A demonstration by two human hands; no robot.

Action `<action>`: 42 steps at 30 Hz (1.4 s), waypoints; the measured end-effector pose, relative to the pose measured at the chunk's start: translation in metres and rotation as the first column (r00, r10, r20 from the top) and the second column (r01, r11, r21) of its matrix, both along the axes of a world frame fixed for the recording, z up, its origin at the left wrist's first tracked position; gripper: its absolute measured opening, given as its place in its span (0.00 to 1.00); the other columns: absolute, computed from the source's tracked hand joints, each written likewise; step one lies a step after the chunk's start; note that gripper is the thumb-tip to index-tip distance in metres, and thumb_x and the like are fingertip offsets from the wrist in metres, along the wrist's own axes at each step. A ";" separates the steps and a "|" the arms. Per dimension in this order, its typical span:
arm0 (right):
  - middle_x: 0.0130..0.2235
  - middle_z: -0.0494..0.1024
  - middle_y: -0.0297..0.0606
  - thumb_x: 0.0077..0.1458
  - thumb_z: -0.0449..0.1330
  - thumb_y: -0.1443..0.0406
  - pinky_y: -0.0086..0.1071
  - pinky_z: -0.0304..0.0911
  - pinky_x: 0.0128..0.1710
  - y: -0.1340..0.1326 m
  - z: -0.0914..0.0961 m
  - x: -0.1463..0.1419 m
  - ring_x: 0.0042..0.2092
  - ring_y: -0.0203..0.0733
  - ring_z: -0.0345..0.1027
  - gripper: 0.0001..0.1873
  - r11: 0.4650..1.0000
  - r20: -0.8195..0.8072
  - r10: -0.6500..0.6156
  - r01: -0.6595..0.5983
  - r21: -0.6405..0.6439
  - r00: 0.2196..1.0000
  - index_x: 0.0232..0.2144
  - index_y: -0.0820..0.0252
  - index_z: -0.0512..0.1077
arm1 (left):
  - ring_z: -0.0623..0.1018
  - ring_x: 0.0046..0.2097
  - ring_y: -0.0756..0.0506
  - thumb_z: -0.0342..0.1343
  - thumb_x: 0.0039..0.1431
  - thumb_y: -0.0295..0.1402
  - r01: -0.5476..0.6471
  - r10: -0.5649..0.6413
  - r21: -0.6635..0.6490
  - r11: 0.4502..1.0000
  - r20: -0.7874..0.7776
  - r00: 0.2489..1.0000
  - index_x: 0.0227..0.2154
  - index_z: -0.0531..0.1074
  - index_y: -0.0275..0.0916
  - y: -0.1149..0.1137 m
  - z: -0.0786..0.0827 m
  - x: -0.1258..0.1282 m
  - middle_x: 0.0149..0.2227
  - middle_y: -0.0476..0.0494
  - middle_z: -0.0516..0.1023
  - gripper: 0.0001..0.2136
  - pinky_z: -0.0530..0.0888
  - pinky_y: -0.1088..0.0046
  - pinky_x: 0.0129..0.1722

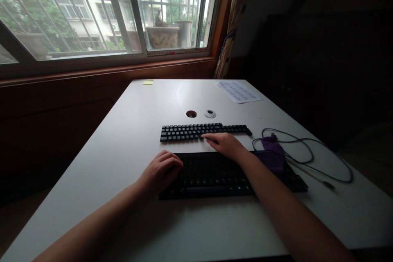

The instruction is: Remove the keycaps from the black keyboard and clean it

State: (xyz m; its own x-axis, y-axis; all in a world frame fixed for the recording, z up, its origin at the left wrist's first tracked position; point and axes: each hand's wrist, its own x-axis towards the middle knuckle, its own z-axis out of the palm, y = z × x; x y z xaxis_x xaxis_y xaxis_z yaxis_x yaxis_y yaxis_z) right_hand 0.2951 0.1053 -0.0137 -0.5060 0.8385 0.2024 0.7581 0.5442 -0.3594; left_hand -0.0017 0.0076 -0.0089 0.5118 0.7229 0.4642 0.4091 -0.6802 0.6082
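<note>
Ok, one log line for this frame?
left hand: on near keyboard | right hand: fingertips on far keyboard | purple cloth: near keyboard's right end

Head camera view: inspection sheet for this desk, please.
Surface: white desk, round cable hole, its cap beside it.
Things in hand: near keyboard, far keyboard, both black, parallel.
Clutter: purple cloth over the near keyboard's right end; paper sheet; yellow sticky note.
Hands: left hand curled on the near keyboard's left end; right hand flat, fingertips on the far keyboard.
Cables: black cable looped on the desk's right.
Surroundings: barred window, curtain, plant pot outside.
</note>
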 end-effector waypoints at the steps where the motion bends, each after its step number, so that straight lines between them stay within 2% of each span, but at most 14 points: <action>1: 0.50 0.80 0.32 0.61 0.57 0.65 0.35 0.70 0.50 0.000 0.000 0.000 0.50 0.43 0.76 0.19 1.000 0.000 -0.001 0.001 0.005 1.000 0.53 0.46 0.74 | 0.76 0.43 0.43 0.55 0.63 0.26 -0.002 0.002 -0.001 1.000 -0.003 1.000 0.39 0.75 0.40 0.000 0.000 0.000 0.39 0.40 0.79 0.06 0.74 0.64 0.44; 25: 0.50 0.80 0.35 0.61 0.55 0.67 0.35 0.69 0.49 0.001 0.004 -0.003 0.49 0.43 0.76 0.21 1.000 0.090 0.015 -0.015 0.003 0.996 0.56 0.47 0.72 | 0.75 0.43 0.43 0.54 0.63 0.26 0.002 -0.002 -0.006 1.000 -0.028 1.000 0.38 0.75 0.40 0.000 -0.001 0.001 0.39 0.41 0.79 0.05 0.73 0.65 0.45; 42: 0.50 0.80 0.33 0.62 0.55 0.66 0.35 0.70 0.50 0.003 0.000 -0.002 0.49 0.42 0.75 0.21 0.999 0.092 0.025 -0.027 0.022 0.995 0.56 0.46 0.71 | 0.75 0.43 0.43 0.55 0.63 0.26 0.000 0.000 0.018 1.000 -0.027 1.000 0.38 0.75 0.40 0.000 -0.001 0.001 0.39 0.42 0.79 0.05 0.74 0.65 0.45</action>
